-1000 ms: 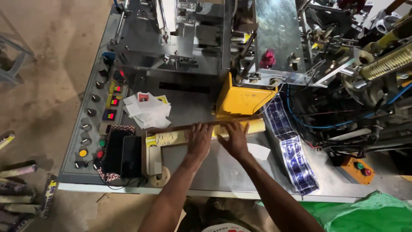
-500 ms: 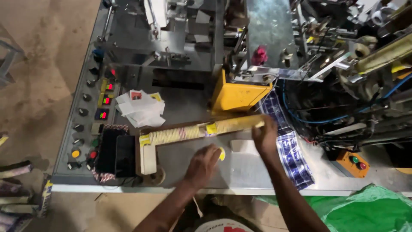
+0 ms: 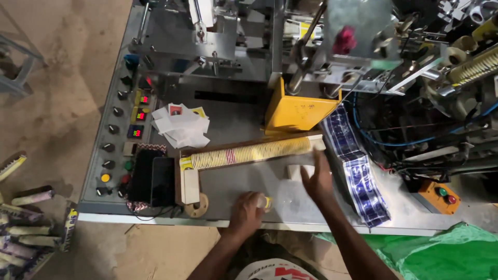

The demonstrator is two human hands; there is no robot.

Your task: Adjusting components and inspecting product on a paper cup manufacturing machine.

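A long row of nested yellow-and-white paper cups (image 3: 254, 153) lies on its side in a wooden L-shaped guide (image 3: 189, 184) on the machine's grey table (image 3: 228, 122). My left hand (image 3: 248, 211) is near the front edge, closed around a short stack of cups (image 3: 264, 202). Just below the right end of the row, my right hand (image 3: 317, 179) hovers with fingers spread and nothing in it. A small white piece (image 3: 298, 171) lies beside it.
A yellow box (image 3: 298, 111) stands behind the row, and a blue printed film strip (image 3: 358, 171) runs down to its right. White sachets (image 3: 181, 124), a dark phone (image 3: 153, 181), a knob panel (image 3: 116, 140) and an orange button box (image 3: 438, 194) are also in view.
Both hands were pressed on the cup row. My left hand has drawn back toward the front edge with a short stack; my right hand slid right and came off the row's end.
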